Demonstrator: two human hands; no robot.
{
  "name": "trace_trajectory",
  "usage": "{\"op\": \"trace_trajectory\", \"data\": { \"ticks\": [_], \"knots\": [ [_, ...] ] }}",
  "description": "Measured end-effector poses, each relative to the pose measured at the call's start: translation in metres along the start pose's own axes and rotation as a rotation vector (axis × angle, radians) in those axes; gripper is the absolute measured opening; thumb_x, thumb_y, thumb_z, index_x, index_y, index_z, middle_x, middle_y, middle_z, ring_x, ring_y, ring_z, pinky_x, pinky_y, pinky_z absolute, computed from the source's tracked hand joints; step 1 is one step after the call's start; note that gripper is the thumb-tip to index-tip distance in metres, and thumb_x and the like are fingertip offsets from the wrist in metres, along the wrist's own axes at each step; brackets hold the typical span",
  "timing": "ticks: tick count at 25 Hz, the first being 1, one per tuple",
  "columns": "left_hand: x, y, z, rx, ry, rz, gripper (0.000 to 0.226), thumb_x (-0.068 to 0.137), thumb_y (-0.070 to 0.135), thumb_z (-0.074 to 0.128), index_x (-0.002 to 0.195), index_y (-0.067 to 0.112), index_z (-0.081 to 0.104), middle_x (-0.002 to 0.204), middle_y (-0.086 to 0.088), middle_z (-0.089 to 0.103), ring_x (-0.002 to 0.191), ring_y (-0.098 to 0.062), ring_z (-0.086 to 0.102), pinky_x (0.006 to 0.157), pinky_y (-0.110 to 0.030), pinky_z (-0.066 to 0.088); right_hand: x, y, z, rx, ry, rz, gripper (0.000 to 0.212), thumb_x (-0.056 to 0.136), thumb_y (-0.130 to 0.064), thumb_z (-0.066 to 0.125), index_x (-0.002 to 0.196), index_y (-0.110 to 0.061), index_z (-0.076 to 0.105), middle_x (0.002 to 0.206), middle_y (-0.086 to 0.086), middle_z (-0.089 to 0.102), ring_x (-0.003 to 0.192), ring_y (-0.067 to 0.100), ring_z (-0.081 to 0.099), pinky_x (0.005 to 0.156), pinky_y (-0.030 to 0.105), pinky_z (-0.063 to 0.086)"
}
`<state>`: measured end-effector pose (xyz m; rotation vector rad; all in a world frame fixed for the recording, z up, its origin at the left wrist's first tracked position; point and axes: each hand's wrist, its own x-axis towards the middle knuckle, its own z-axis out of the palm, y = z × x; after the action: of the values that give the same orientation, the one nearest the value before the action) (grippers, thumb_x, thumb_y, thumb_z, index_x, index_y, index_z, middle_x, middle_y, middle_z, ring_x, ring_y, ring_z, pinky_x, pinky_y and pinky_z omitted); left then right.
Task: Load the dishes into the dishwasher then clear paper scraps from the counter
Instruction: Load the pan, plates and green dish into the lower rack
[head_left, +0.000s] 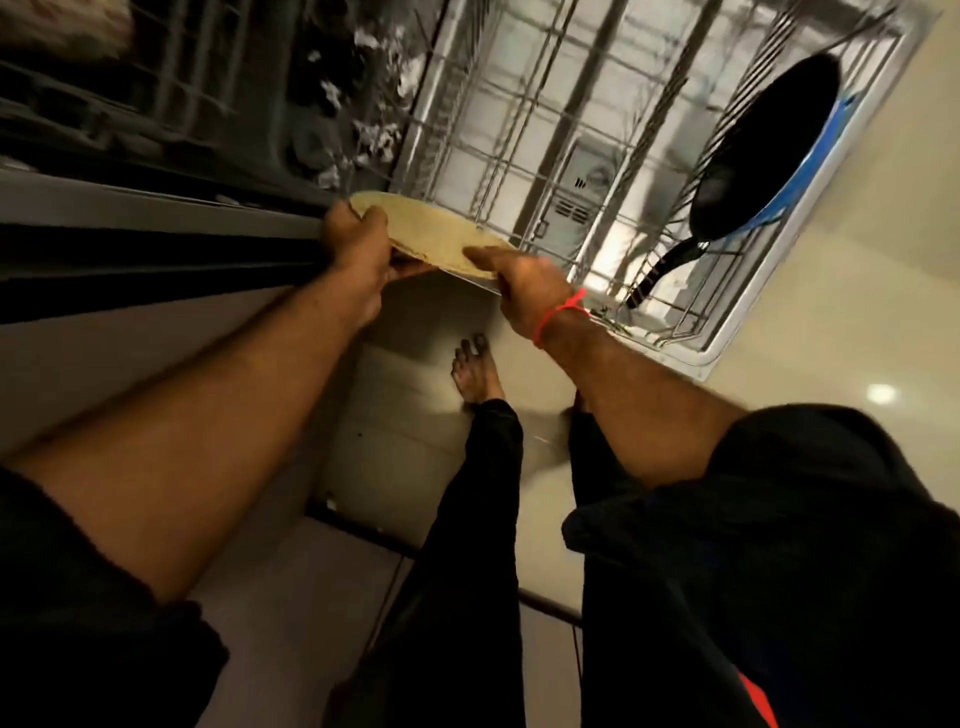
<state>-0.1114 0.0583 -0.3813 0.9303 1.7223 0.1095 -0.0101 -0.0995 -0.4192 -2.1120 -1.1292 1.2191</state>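
From the head camera, both hands are on the plate (434, 236), a pale yellow disc held nearly flat just at the near-left corner of the pulled-out dishwasher rack (524, 135). The left hand (358, 249) clamps the plate's left rim, thumb on top, fingers curled beneath. The right hand (524, 280), a red thread (563, 314) round its wrist, pinches the right rim, fingers closed over the edge. The plate sits between the two grips, over the rack's edge and not yet among the wires. Along the rack's right side a blue-bodied frying pan (769, 140) leans, black handle pointing to the near edge. A bare foot (475, 371) stands on the pale floor (831, 332) below.
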Motion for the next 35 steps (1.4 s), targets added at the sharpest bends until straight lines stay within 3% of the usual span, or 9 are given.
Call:
{"op": "trace_trajectory", "data": {
  "ticks": [6,12,17,21,24,27,30,32,35],
  "knots": [
    [0.056,0.001,0.013,0.087,0.072,0.016,0.042,0.104,0.014,0.035,0.146,0.018,0.036,0.127,-0.01,0.058,0.088,-0.021,0.067,0.053,-0.041,0.061,0.046,0.019,0.028,-0.051,0.008,-0.018,0.054,0.096,-0.004,0.044,0.146,-0.027,0.043,0.149,0.008,0.045,0.138,0.025,0.041,0.114,0.029,0.03],
    [0.047,0.0,0.005,0.048,0.037,-0.038,0.045,0.106,0.037,0.044,0.146,0.02,0.035,0.121,-0.006,0.058,0.089,-0.019,0.065,0.049,-0.03,0.057,0.034,0.015,0.029,-0.027,-0.006,0.034,0.063,0.09,0.003,0.052,0.147,-0.022,0.04,0.148,0.013,0.044,0.138,0.03,0.04,0.113,0.041,0.036],
    [0.009,-0.017,-0.014,-0.058,0.016,-0.04,0.057,0.103,0.041,0.049,0.154,0.027,0.027,0.15,-0.01,0.04,0.112,-0.033,0.063,0.058,-0.039,0.061,0.011,0.007,0.016,0.007,0.032,0.054,0.076,0.083,0.012,0.056,0.149,-0.021,0.036,0.15,0.013,0.04,0.138,0.031,0.039,0.113,0.041,0.037],
    [-0.054,-0.032,-0.042,-0.029,0.076,0.041,0.06,0.106,0.033,0.045,0.158,0.026,0.017,0.158,-0.002,0.034,0.116,-0.025,0.062,0.06,-0.037,0.062,-0.031,-0.01,-0.004,-0.033,0.031,0.031,0.084,0.078,0.012,0.059,0.15,-0.021,0.031,0.151,0.015,0.035,0.139,0.034,0.035,0.113,0.045,0.036],
    [-0.119,-0.048,-0.073,-0.023,0.106,0.116,0.052,0.106,0.028,0.047,0.155,0.024,0.029,0.155,0.0,0.039,0.112,-0.02,0.061,0.059,-0.034,0.057,-0.074,-0.044,-0.029,-0.02,-0.03,0.006,0.077,0.082,-0.002,0.059,0.151,-0.022,0.03,0.151,0.013,0.034,0.14,0.032,0.034,0.115,0.036,0.032],
    [-0.193,-0.056,-0.115,-0.051,0.121,0.179,0.044,0.105,0.023,0.047,0.149,0.025,0.04,0.142,0.004,0.048,0.115,-0.019,0.06,0.074,-0.042,0.059,-0.122,-0.1,-0.055,-0.067,-0.12,-0.163,0.059,0.091,-0.02,0.054,0.148,-0.02,0.036,0.145,0.011,0.044,0.133,0.03,0.043,0.112,0.038,0.036],
    [-0.265,-0.068,-0.159,-0.04,0.218,0.311,0.037,0.104,0.024,0.051,0.14,0.031,0.049,0.125,0.005,0.057,0.114,-0.022,0.063,0.079,-0.048,0.061,-0.167,-0.167,-0.067,-0.106,-0.284,-0.353,0.053,0.094,-0.022,0.052,0.146,-0.023,0.038,0.142,0.007,0.049,0.131,0.025,0.046,0.11,0.041,0.039],
    [-0.309,-0.076,-0.192,-0.042,0.304,0.413,0.035,0.102,0.024,0.054,0.136,0.032,0.053,0.124,0.001,0.06,0.109,-0.022,0.065,0.081,-0.05,0.06,-0.195,-0.219,-0.067,-0.117,-0.355,-0.457,0.052,0.094,-0.021,0.053,0.144,-0.025,0.041,0.136,0.005,0.055,0.127,0.022,0.05,0.108,0.041,0.041],
    [-0.364,-0.088,-0.24,-0.11,0.461,0.495,0.038,0.1,0.02,0.058,0.136,0.031,0.055,0.116,-0.004,0.063,0.095,-0.026,0.068,0.074,-0.049,0.061,-0.238,-0.297,-0.054,-0.112,-0.451,-0.586,0.049,0.093,-0.019,0.055,0.141,-0.026,0.046,0.125,0.001,0.063,0.118,0.019,0.057,0.104,0.038,0.044]
  ]
}}
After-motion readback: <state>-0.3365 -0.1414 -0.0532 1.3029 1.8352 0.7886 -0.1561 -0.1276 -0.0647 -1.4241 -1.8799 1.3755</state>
